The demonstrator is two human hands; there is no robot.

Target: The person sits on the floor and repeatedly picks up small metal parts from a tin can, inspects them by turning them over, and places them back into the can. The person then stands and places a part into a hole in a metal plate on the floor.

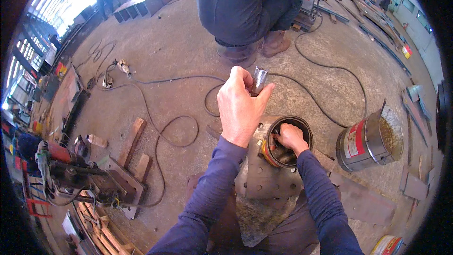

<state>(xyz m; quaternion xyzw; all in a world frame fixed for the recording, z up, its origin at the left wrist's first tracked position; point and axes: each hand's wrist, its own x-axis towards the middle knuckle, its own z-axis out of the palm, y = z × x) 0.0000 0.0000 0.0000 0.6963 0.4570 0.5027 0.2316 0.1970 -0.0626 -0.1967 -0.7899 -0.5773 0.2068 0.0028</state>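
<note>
Pinching the shiny metal cylinder (260, 79) between thumb and fingers, the left hand (241, 108) holds it up in front; a slack pinch could drop it. The right hand (291, 139) is inside the round can (309, 126), its grip hidden; a wrist knock might tip that. Beyond, a black cable (351, 72) and crouching co-worker (236, 12) restrict forward space.

The short metal piece (259, 80) is gleaming, glossy and streaked. The can (270, 155) is showing a metal rim, and the plate (269, 175) under it is looking like dull, scuffed steel. The bucket (349, 161) is reflecting a little light off its dark wall, beside a smooth, paper-like label (356, 141). The sleeves (203, 203) are creasing as matt cloth; the wood block (132, 139) is looking rough, the concrete floor (184, 94) gritty and matt.
</note>
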